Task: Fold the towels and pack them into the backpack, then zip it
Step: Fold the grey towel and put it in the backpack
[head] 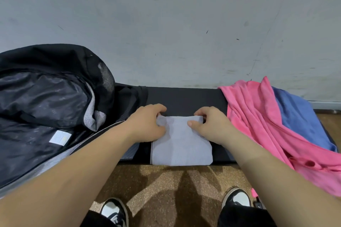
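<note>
Two hands (147,123) (210,127) pinch grey towel (181,146) | backpack (46,97) left | pink towel (256,116) right

Arms: left forearm (77,171) and right forearm (273,167), both bare up to the frame's edge.
Hands: left hand (147,123) and right hand (208,125), bare.
Trousers (243,215): black, loose over both legs.
Shoes: left shoe (113,212) and right shoe (237,197), low sneakers with white toe panels, black overlays and pale sole edges.

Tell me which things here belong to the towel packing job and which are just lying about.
Job: grey towel, pinched by left hand and right hand; pink towel; blue towel; open black backpack.
Just there: black surface, shoes.
</note>
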Available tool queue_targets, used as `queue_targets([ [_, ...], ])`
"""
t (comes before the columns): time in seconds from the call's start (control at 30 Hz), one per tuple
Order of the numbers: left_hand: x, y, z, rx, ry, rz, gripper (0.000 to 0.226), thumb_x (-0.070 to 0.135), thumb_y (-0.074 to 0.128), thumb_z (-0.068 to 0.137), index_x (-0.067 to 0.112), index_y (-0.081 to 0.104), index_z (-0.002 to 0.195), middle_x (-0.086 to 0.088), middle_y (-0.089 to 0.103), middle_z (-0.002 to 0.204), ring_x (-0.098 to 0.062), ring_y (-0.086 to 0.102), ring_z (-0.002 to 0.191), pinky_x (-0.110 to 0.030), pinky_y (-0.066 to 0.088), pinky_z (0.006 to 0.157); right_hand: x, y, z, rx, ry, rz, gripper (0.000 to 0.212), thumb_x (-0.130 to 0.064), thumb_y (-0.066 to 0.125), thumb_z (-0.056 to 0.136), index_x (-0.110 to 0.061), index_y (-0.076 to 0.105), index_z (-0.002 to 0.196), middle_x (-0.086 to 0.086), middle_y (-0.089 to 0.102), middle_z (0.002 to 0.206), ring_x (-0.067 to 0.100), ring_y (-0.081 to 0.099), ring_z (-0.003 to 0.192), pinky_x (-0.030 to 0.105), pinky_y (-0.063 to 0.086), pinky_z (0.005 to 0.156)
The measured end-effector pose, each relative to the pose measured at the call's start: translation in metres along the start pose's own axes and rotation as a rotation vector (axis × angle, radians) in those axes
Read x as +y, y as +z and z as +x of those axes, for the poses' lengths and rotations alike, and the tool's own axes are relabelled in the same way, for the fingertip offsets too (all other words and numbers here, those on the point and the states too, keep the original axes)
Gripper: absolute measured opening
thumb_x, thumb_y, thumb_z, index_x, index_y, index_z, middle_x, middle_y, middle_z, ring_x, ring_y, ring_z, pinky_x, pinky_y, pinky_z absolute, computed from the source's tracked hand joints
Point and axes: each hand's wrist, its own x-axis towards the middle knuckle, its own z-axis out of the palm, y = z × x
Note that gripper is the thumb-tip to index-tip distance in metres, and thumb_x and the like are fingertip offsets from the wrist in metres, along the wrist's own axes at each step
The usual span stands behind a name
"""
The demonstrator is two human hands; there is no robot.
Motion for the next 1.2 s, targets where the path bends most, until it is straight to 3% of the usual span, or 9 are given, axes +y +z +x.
queue_targets([
  [0.13, 0.007, -0.002, -0.005, -0.093, -0.007, 0.025, 0.036, 0.022, 0.069, 0.083, 0.02, 0.064, 0.119, 0.003, 0.068, 0.102, -0.018, 0.067, 0.094, -0.037, 0.059, 0.083, -0.006, -0.006, -0.009, -0.057, -0.028, 0.006, 0.023, -0.038, 0.078, 0.085, -0.026, 0.061, 0.091, -0.004, 0.064, 0.103, 0.014, 0.062, 0.09, 0.029, 0.05, 0.071],
  [0.23, 0.01, -0.003, -0.009, -0.115, -0.003, 0.055, 0.018, 0.025, 0.069, 0.081, 0.014, 0.068, 0.095, 0.002, 0.063, 0.084, -0.015, 0.055, 0.071, -0.031, 0.045, 0.061, -0.009, -0.013, -0.015, -0.097, -0.087, 0.036, 0.026, -0.03, 0.081, 0.084, -0.018, 0.06, 0.095, -0.006, 0.06, 0.091, 0.011, 0.055, 0.076, 0.024, 0.044, 0.064],
  [0.3, 0.008, -0.006, -0.011, -0.092, 0.009, 0.031, 0.015, 0.027, 0.07, 0.079, 0.016, 0.067, 0.09, 0.001, 0.065, 0.088, -0.014, 0.054, 0.071, -0.03, 0.044, 0.063, -0.012, -0.016, -0.02, -0.112, -0.107, 0.103, 0.032, -0.025, 0.083, 0.083, -0.018, 0.059, 0.102, -0.006, 0.056, 0.087, 0.01, 0.05, 0.07, 0.022, 0.042, 0.063],
  [0.4, 0.007, -0.016, -0.013, 0.021, 0.039, -0.072, 0.007, 0.023, 0.069, 0.082, 0.025, 0.066, 0.088, 0.006, 0.068, 0.087, -0.011, 0.06, 0.073, -0.027, 0.049, 0.064, -0.015, -0.024, -0.022, -0.103, -0.135, 0.17, 0.049, -0.023, 0.083, 0.084, -0.026, 0.06, 0.126, -0.003, 0.063, 0.11, 0.012, 0.061, 0.089, 0.026, 0.052, 0.082],
  [0.53, 0.003, -0.02, -0.011, 0.299, 0.147, -0.045, 0.013, 0.024, 0.071, 0.083, 0.032, 0.068, 0.093, 0.013, 0.069, 0.086, -0.01, 0.06, 0.086, -0.031, 0.052, 0.074, -0.021, -0.027, -0.022, 0.115, -0.35, 0.049, 0.022, -0.01, 0.075, 0.084, -0.025, 0.071, 0.101, -0.007, 0.069, 0.097, 0.016, 0.062, 0.094, 0.032, 0.051, 0.083],
  [0.7, 0.006, -0.017, -0.012, 0.529, 0.301, 0.252, 0.025, 0.015, 0.068, 0.078, 0.03, 0.068, 0.098, 0.013, 0.062, 0.095, -0.016, 0.054, 0.099, -0.037, 0.052, 0.071, -0.024, -0.015, -0.025, 0.259, -0.56, -0.083, 0.034, 0.008, 0.065, 0.069, -0.017, 0.061, 0.091, -0.003, 0.054, 0.095, 0.023, 0.053, 0.091, 0.045, 0.05, 0.074],
  [0.97, 0.016, 0.01, -0.041, 0.381, 0.416, 0.358, 0.028, 0.041, 0.066, 0.09, 0.032, 0.058, 0.115, 0.012, 0.051, 0.109, -0.013, 0.056, 0.095, -0.031, 0.047, 0.066, 0.007, -0.012, -0.045, 0.161, -0.565, -0.129, 0.032, -0.001, 0.071, 0.073, -0.02, 0.055, 0.094, -0.005, 0.048, 0.1, 0.019, 0.054, 0.087, 0.039, 0.051, 0.076],
  [1.07, 0.013, 0.011, -0.046, 0.402, 0.455, 0.419, 0.023, 0.04, 0.067, 0.088, 0.03, 0.063, 0.108, 0.01, 0.054, 0.103, -0.016, 0.056, 0.095, -0.031, 0.047, 0.064, 0.013, -0.015, -0.047, 0.137, -0.597, -0.119, 0.028, -0.008, 0.077, 0.075, -0.02, 0.061, 0.095, -0.005, 0.053, 0.105, 0.015, 0.056, 0.093, 0.032, 0.05, 0.082],
  [1.2, 0.013, 0.02, -0.055, 0.345, 0.449, 0.517, 0.017, 0.042, 0.062, 0.09, 0.027, 0.064, 0.099, 0.007, 0.053, 0.101, -0.019, 0.055, 0.096, -0.031, 0.042, 0.065, 0.014, -0.012, -0.055, 0.057, -0.589, -0.202, 0.024, -0.024, 0.085, 0.078, -0.023, 0.064, 0.091, -0.009, 0.054, 0.117, 0.014, 0.056, 0.102, 0.038, 0.052, 0.086],
])
